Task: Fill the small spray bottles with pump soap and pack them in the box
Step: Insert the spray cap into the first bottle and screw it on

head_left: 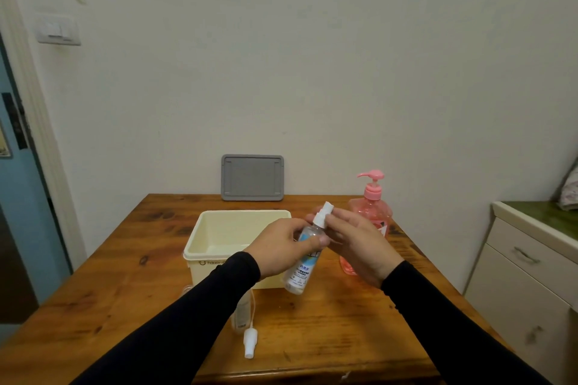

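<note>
Left hand (283, 244) grips the small spray bottle (301, 262) around its body, tilted, just in front of the cream box (200, 247). Right hand (353, 244) pinches the white spray head (322, 216) between its fingertips. Likely unscrewing: keep the bottle steady, twist only the cap, lift the tube out straight. Pink pump soap (372, 212) stands right of the box. Another sprayer head (250, 341) lies loose in front of the box.

You look from head height, forward and down across the wooden table (312, 322) toward the wall (344, 72) at twelve o'clock, hands close below.
</note>
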`<state>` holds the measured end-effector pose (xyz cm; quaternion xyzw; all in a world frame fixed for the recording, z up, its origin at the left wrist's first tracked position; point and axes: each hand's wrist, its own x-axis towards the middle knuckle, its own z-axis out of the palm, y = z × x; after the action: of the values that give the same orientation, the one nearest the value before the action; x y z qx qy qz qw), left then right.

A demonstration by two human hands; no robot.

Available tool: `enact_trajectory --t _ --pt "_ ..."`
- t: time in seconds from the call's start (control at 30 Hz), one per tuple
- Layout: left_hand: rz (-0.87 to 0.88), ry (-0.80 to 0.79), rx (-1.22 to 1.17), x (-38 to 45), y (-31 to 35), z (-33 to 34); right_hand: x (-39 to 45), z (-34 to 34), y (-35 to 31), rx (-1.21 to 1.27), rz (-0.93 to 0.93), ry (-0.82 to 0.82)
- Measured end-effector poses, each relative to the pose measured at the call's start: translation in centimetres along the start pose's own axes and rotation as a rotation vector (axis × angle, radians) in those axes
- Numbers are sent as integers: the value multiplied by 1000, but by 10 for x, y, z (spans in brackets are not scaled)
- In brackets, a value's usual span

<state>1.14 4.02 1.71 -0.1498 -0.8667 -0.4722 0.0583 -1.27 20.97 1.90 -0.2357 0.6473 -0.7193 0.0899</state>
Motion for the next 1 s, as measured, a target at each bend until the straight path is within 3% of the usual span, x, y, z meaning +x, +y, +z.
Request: enact_trajectory --t 0.1,0.2,0.53,0.67,0.8,1.0 --pt "12 17 42 2 -2 -2 -1 -2 0 -225 -83 84" --pt "23 21 64 2 -2 0 3 0 -1 -295 -81 201" --pt "24 45 27 5 -5 3 9 7 1 166 54 71" --pt "-6 66 75 7 -9 -1 7 -1 6 -14 2 56" --pt "1 53 95 6 -9 4 8 1 7 -231 -28 251" --pt "16 38 58 7 -5 6 11 5 6 -197 -38 209"
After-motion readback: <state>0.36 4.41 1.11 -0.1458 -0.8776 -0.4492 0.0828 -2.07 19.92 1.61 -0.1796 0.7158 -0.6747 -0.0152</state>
